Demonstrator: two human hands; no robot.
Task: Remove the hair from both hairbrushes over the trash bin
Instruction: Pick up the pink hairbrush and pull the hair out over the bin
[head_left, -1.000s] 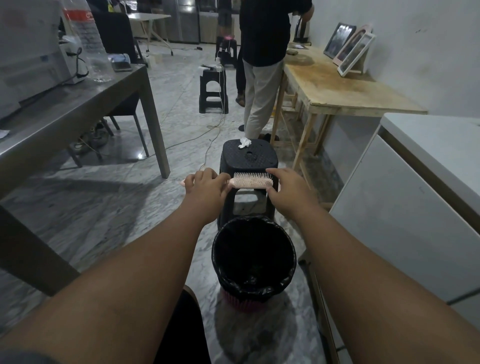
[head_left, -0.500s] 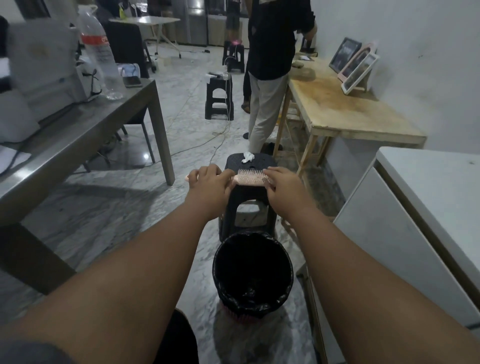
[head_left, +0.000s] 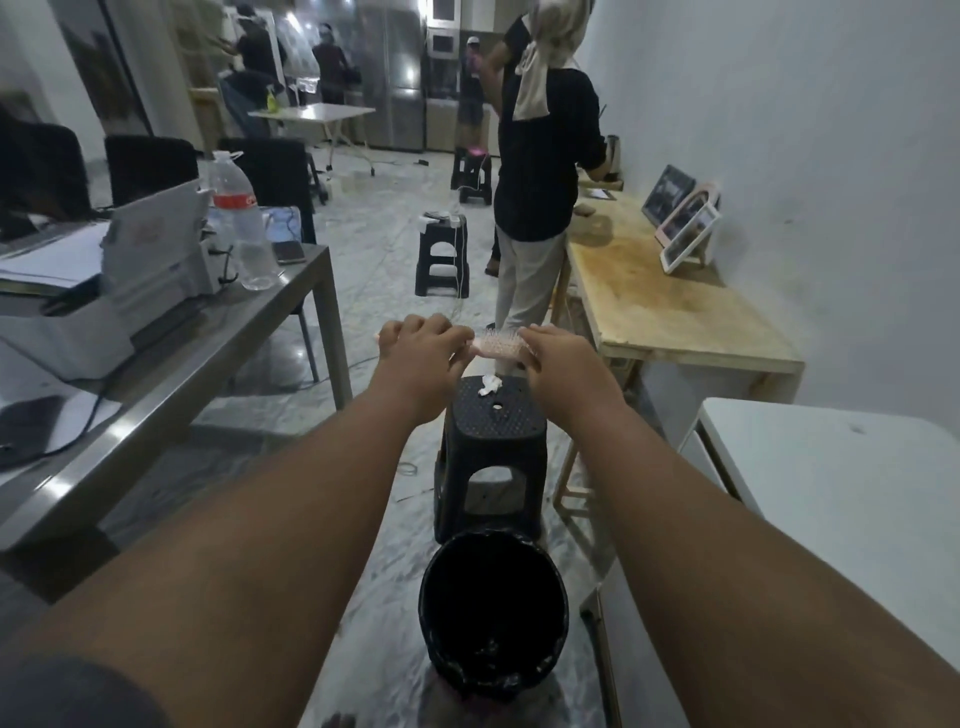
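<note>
Your left hand (head_left: 415, 353) is curled tight round the handle of the pink hairbrush (head_left: 496, 344), with the handle's tip just poking out past your knuckles. Your right hand (head_left: 558, 358) has its fingers bent over the far end of the brush head, gripping it there; whether they are pinching any hair among the bristles cannot be told. The hairbrush lies level between your two hands, bristles turned up, held out at arm's length.

Under the hairbrush stands a black plastic stool (head_left: 493, 431) with a small crumpled white scrap (head_left: 489, 385) on its seat. The trash bin (head_left: 434, 587) — lined with a black bag — sits on the marble floor nearer to you, below your forearms and just in front of the stool, so the hairbrush is over the stool, not the bin.

To your left is a steel table (head_left: 208, 358) carrying a printer (head_left: 130, 270) and a clear water bottle (head_left: 241, 218). To your right is a wooden table (head_left: 670, 296) with picture frames (head_left: 685, 228) leaning against the wall, and a person in a dark top (head_left: 540, 171) stands at its far end.
</note>
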